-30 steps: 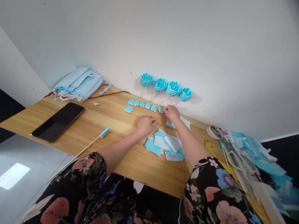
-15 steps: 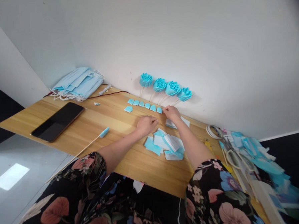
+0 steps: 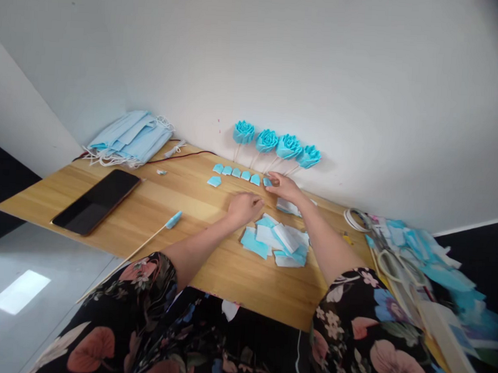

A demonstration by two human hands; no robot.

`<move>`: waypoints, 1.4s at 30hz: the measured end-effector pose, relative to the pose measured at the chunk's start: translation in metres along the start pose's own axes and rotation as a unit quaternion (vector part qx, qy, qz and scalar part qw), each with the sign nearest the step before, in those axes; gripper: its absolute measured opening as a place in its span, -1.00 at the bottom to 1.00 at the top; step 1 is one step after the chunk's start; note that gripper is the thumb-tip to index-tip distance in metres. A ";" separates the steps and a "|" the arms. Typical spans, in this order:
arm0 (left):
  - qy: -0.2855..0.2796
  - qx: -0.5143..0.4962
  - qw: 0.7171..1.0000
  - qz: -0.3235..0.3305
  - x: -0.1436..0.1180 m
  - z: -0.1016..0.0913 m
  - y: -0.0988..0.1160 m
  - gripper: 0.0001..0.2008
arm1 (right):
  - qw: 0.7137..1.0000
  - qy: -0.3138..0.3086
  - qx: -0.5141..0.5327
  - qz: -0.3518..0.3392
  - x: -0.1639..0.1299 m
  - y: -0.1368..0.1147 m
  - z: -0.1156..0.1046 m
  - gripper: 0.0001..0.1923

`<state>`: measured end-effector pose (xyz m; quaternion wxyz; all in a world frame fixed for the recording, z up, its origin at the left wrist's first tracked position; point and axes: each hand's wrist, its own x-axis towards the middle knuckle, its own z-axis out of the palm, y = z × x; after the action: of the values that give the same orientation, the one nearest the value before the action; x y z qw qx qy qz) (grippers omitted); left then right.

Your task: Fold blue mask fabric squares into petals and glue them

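At the right end of a row of small blue fabric petals [image 3: 245, 176], my right hand [image 3: 285, 188] has thumb and fingers apart around the last petal [image 3: 267, 182]. My left hand [image 3: 244, 207] is closed in front of the row, low over the table; whatever its fingers hold, if anything, is hidden. One separate petal [image 3: 214, 181] lies in front of the row's left end. Cut blue and white fabric pieces [image 3: 277, 238] are heaped between my forearms. Under my right wrist, a white stack of pieces [image 3: 287, 206] is partly covered.
Several blue fabric roses [image 3: 267, 141] on sticks lean against the wall. A stick with a blue tip [image 3: 173, 220] lies left, near a phone [image 3: 98, 202] and a pile of face masks [image 3: 130, 138]. Scissors [image 3: 399, 267] and blue scraps [image 3: 433, 252] are at right.
My right hand has gone from pinched beside the last petal to fingers apart around it, and that petal sits slightly shifted and turned. My left hand has stayed in place.
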<state>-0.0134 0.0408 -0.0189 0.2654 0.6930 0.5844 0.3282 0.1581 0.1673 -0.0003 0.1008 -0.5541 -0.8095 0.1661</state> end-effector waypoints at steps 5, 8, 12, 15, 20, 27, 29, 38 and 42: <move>-0.002 -0.005 1.000 -0.001 0.000 0.001 -0.001 -0.67 | 1.000 0.009 0.005 -0.021 -0.002 0.000 0.007 -0.35; -0.001 -0.001 1.000 0.006 0.001 0.001 -0.002 -0.67 | 1.000 0.020 0.005 -0.020 -0.002 0.001 0.012 -0.39; 0.002 0.004 1.000 0.010 0.001 0.001 -0.002 -0.66 | 0.999 0.039 -0.004 -0.012 -0.001 0.002 0.018 -0.44; -0.001 0.003 1.000 0.008 0.000 0.000 -0.001 -0.66 | 0.999 0.047 -0.010 -0.004 -0.001 0.000 0.020 -0.45; -0.002 -0.002 1.000 0.005 0.000 0.000 0.000 -0.66 | 0.998 0.056 -0.011 -0.004 -0.008 -0.004 0.016 -0.50; -0.004 -0.005 1.000 0.014 0.000 -0.001 -0.001 -0.61 | 0.992 0.122 0.015 0.011 -0.029 -0.017 -0.002 -0.66; -0.007 0.000 1.000 0.015 0.000 -0.002 0.000 -0.60 | 0.983 0.173 0.054 0.024 -0.036 -0.025 -0.006 -0.73; 0.002 0.002 1.000 0.010 0.000 -0.002 0.000 -0.60 | 0.936 0.317 0.149 0.039 -0.090 -0.063 -0.008 -0.77; 0.020 -0.035 0.999 0.008 0.001 0.001 -0.004 -0.66 | 0.938 0.299 0.166 0.052 -0.109 -0.069 0.002 -0.74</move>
<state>-0.0149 0.0429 -0.0221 0.2749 0.6814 0.5721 0.3644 0.1374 0.0427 0.0266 0.4200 -0.5949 -0.6729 0.1302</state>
